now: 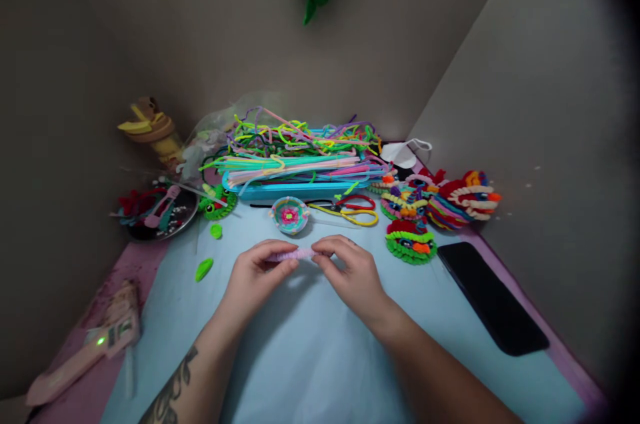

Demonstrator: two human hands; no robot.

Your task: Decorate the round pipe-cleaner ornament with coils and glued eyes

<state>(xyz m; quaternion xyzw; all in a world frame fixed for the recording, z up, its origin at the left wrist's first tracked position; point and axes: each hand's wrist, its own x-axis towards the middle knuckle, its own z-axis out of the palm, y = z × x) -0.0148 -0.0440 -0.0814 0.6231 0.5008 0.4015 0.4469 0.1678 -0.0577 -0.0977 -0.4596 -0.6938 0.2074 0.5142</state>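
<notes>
Left hand [257,271]: your thumb and fingers pinch the left end of the lilac fuzzy strip [300,255].
Right hand [354,271]: your thumb and fingertips pinch its other end.
Lilac strip: it spans the short gap between your hands, roughly level, above the blue sheet [310,357].
Far side: the round woven piece [289,216] sits just beyond your fingers, the scissors [336,208] right of it, the blue tray [300,193] of fuzzy stems behind both.
Left room: you have open sheet out to two green scraps [203,269]; the pink glue gun [85,364] lies farther off, across the sheet's left edge.
Right room: sheet runs from your wrist to the black phone [493,297], slanted along the purple border [565,367].
Near side: a broad stretch of sheet shows between your forearms.
</notes>
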